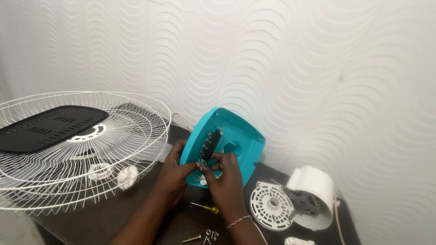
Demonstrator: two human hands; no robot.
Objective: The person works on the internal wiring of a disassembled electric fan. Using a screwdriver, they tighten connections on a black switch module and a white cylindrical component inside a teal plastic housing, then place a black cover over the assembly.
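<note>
While I hold teal fan base housing (236, 136) tilted over dark table (150, 199), black switch block (210, 145) sits inside it. My left hand (175, 170) and right hand (225, 174) fingers pinched together on small metal part at block's lower end. Count: one yellow-handled screwdriver (206, 208), two white wire grilles (81, 145), one white motor housing (313, 195), few loose screws (206, 236).

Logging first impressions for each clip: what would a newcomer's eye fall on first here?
The teal housing, tipped up at the centre, stands out most; the left hand and right hand pinch at a black switch block inside it. The white wire fan guard fills the left, with a black plate lying on it. A white motor lies at lower right.
</note>
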